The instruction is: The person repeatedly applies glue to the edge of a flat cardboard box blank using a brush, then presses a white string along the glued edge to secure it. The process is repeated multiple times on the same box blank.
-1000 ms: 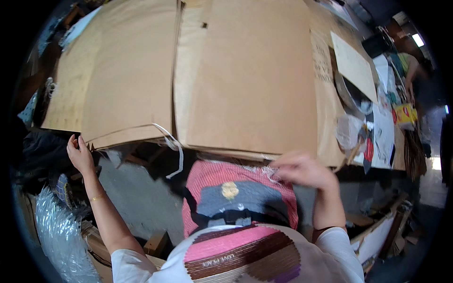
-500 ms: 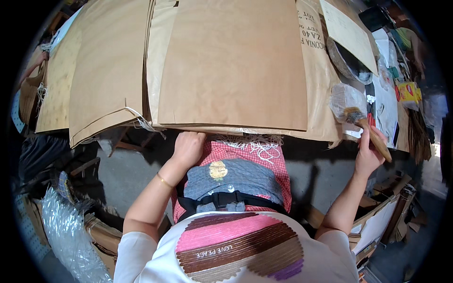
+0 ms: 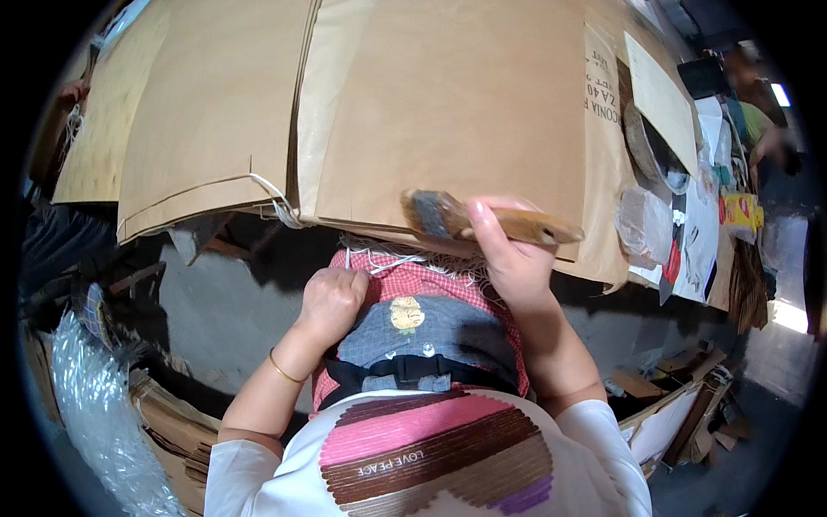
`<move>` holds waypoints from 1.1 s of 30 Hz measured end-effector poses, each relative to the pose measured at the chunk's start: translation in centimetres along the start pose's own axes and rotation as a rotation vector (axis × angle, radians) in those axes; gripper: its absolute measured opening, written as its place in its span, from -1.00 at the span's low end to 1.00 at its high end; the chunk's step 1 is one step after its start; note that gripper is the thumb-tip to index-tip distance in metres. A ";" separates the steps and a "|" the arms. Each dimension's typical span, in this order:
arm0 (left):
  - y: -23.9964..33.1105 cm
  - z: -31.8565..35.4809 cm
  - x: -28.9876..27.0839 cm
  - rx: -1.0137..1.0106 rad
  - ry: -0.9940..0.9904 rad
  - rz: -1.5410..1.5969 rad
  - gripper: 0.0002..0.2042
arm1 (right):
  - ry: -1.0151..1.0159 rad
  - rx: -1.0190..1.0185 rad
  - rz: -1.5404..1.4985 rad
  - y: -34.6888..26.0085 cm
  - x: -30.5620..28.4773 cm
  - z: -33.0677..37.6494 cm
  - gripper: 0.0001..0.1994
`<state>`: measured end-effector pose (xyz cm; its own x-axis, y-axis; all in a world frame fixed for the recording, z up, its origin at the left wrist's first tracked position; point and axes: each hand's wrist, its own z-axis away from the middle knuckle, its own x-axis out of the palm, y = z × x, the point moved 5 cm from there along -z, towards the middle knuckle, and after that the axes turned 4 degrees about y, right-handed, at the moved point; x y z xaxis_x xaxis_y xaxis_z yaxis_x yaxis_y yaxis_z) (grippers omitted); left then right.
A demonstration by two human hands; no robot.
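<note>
My right hand (image 3: pixel 517 263) grips the wooden handle of a flat paint brush (image 3: pixel 435 215). The brush's bristles point left, over the near edge of a brown paper sheet (image 3: pixel 457 112) on the table. Over my lap, my left hand (image 3: pixel 334 302) is closed in a fist, just below the table edge. A strand of white string (image 3: pixel 348 258) runs up from its knuckles, and the fingertips are hidden. More loose white strings (image 3: pixel 461 269) lie across the red checked cloth on my lap, partly behind my right hand.
To the left lies a stack of brown paper sheets (image 3: pixel 207 112), with a tied white cord (image 3: pixel 274 198) at its corner. A plastic-wrapped block (image 3: pixel 644 226), a round bowl (image 3: pixel 644 148) and a yellow packet (image 3: pixel 741 213) are at right. Other people are at the far left and right.
My right hand has carried the brush left from beside the plastic-wrapped block to over the paper's near edge. The left hand has drawn back from the table edge toward my lap.
</note>
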<state>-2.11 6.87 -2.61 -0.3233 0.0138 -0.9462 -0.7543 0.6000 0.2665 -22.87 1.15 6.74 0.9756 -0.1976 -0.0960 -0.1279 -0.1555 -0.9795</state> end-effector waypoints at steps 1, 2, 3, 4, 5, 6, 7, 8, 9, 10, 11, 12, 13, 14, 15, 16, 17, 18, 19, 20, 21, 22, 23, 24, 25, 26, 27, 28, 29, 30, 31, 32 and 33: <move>0.0 0.0 -0.4 -0.022 -0.029 -0.014 -0.80 | -0.027 0.023 0.000 0.0 0.9 -0.3 -0.93; 0.4 -0.4 -1.5 -0.036 0.020 -0.033 -0.81 | -0.055 0.047 0.000 0.0 1.7 -0.7 -0.94; 1.0 -1.0 -2.9 -0.045 0.067 -0.053 -0.83 | -0.060 0.035 0.009 0.1 2.5 -1.0 -0.93; 1.5 -1.6 -4.0 -0.051 0.113 -0.072 -0.85 | -0.062 0.024 0.018 0.2 3.1 -1.3 -0.92; 1.8 -2.2 -4.9 -0.043 0.168 -0.096 -0.86 | -0.064 0.013 0.023 0.2 3.7 -1.7 -0.91; 2.0 -2.9 -5.6 -0.033 0.224 -0.121 -0.86 | -0.088 0.045 0.101 0.3 4.1 -1.9 -0.87; 2.0 -3.6 -5.9 -0.020 0.279 -0.145 -0.87 | -0.093 0.048 0.175 0.2 4.0 -2.0 -0.85; 1.7 -4.4 -5.1 -0.041 0.194 -0.185 -0.87 | -0.100 0.052 0.245 0.0 3.5 -2.1 -0.84; 1.2 -5.2 -4.3 -0.062 0.110 -0.224 -0.86 | -0.106 0.054 0.315 -0.1 2.8 -2.2 -0.83; 1.0 -5.5 -3.6 -0.081 0.025 -0.263 -0.86 | -0.071 0.111 0.320 0.8 1.5 -2.2 -0.81; 1.0 -5.5 -3.3 -0.081 0.018 -0.275 -0.86 | -0.034 0.150 0.415 0.0 0.0 -2.3 -0.81; 1.0 -5.7 -3.1 -0.072 0.017 -0.286 -0.86 | -0.008 0.107 0.481 0.5 -2.2 -2.4 -0.81; 1.0 -5.8 -3.0 -0.064 0.016 -0.296 -0.86 | 0.018 0.065 0.548 1.2 -4.3 -2.3 -0.81; 1.2 -5.9 -3.0 -0.059 -0.021 -0.291 -0.88 | 0.043 0.022 0.620 1.2 -6.2 -2.2 -0.81; 1.2 -5.9 -3.0 -0.078 -0.045 -0.282 -0.89 | 0.066 -0.018 0.693 1.1 -7.8 -1.9 -0.81; 1.3 -5.9 -3.0 -0.073 -0.051 -0.299 -0.89 | 0.083 -0.041 0.753 1.3 -9.2 -1.8 -0.80; 1.2 -6.0 -3.0 -0.064 -0.055 -0.318 -0.89 | 0.099 -0.053 0.813 1.4 -10.0 -1.7 -0.80; 1.2 -5.9 -2.7 -0.068 -0.056 -0.331 -0.90 | 0.112 -0.065 0.872 1.4 -10.7 -1.6 -0.80; 1.2 -5.8 -2.5 -0.060 -0.078 -0.350 -0.90 | 0.125 -0.076 0.931 1.3 -11.3 -1.5 -0.79; 1.3 -5.8 -2.4 -0.035 -0.057 -0.367 -0.89 | 0.192 -0.154 0.927 0.8 -11.0 -1.5 -0.81; 1.5 -5.9 -2.5 -0.012 -0.036 -0.387 -0.88 | 0.186 -0.182 1.009 1.2 -10.7 -1.6 -0.83; 1.7 -6.0 -2.3 -0.016 -0.030 -0.398 -0.88 | 0.136 -0.268 1.052 0.7 -9.7 -1.8 -0.85; 1.8 -5.9 -2.1 -0.020 -0.027 -0.413 -0.89 | 0.087 -0.352 1.091 0.2 -8.8 -1.9 -0.87; 1.8 -5.9 -2.1 -0.024 -0.022 -0.428 -0.90 | 0.019 -0.359 1.176 0.7 -8.7 -1.9 -0.86; 1.9 -5.9 -2.3 -0.031 -0.024 -0.414 -0.91 | 0.105 -0.182 0.989 0.7 -9.9 -1.9 -0.85; 1.8 -6.0 -2.4 -0.042 -0.027 -0.401 -0.91 | 0.183 -0.012 0.792 0.8 -11.1 -1.8 -0.85; 1.8 -6.0 -2.4 -0.056 -0.029 -0.386 -0.92 | 0.253 0.151 0.592 0.9 -12.4 -1.4 -0.84; 1.8 -6.0 -2.5 -0.077 -0.039 -0.371 -0.92 | 0.357 0.170 0.363 0.2 -14.1 -1.1 -0.82; 1.9 -6.0 -2.4 -0.093 -0.048 -0.353 -0.92 | 0.483 0.173 0.228 -0.1 -16.5 -0.7 -0.83; 2.1 -5.9 -2.4 -0.106 -0.058 -0.332 -0.92 | 0.547 0.079 0.065 -0.4 -18.3 -0.5 -0.83; 2.1 -5.8 -2.4 -0.111 -0.062 -0.322 -0.92 | 0.617 -0.001 0.005 -1.1 -19.7 -0.1 -0.82; 2.0 -5.8 -2.5 -0.115 -0.066 -0.314 -0.92 | 0.647 -0.010 0.083 -1.4 -20.8 0.3 -0.84; 2.0 -5.8 -2.6 -0.119 -0.069 -0.306 -0.92 | 0.677 -0.018 0.161 -1.7 -21.6 0.8 -0.85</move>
<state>-6.12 3.40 1.48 -0.0350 -0.0955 -0.9948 -0.8733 0.4869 -0.0160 -43.55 6.46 10.35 0.6191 -0.7786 -0.1026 -0.2704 -0.0888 -0.9586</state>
